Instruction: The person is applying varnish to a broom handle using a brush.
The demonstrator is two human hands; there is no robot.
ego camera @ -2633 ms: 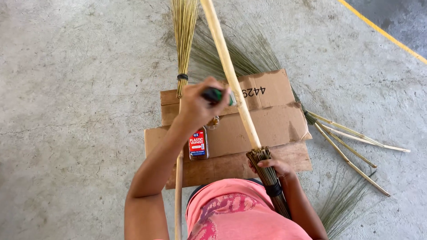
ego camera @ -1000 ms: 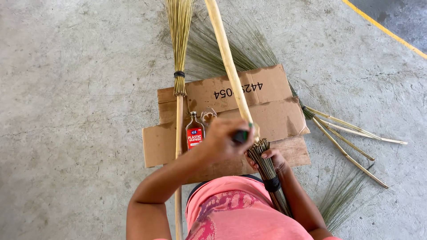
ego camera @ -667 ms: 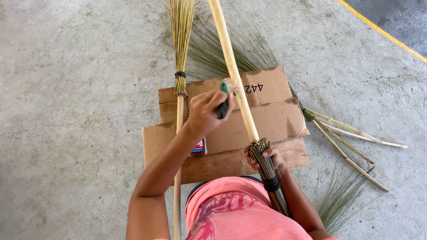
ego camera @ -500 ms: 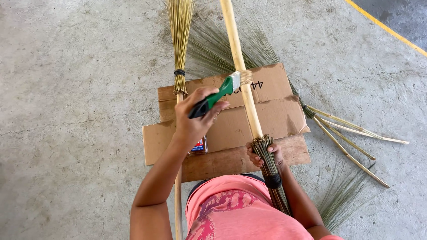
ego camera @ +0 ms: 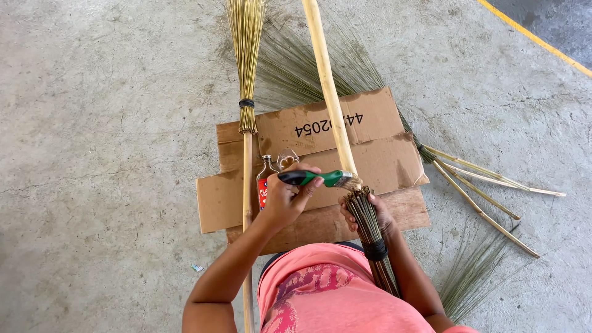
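Note:
My left hand (ego camera: pixel 288 198) holds a green and black handled paintbrush (ego camera: pixel 317 179), its bristles touching the light wooden stick (ego camera: pixel 327 86) just above the bound bundle of thin brown sticks (ego camera: pixel 369 228). My right hand (ego camera: pixel 377 213) grips that bundle from beneath, mostly hidden behind it. A black band wraps the bundle lower down. The wooden stick runs up and away over the cardboard.
Flattened cardboard (ego camera: pixel 376 154) lies on the concrete floor. A small bottle with a red label (ego camera: pixel 264 185) stands beside a finished broom (ego camera: pixel 246 92). Loose green fibres (ego camera: pixel 296 68) and several bare sticks (ego camera: pixel 487 185) lie to the right. A yellow floor line (ego camera: pixel 536 37) crosses the top right.
My left hand has brought the paintbrush down along the wooden stick, from higher on the stick to the point where it meets the bundle. The right hand has stayed on the bundle.

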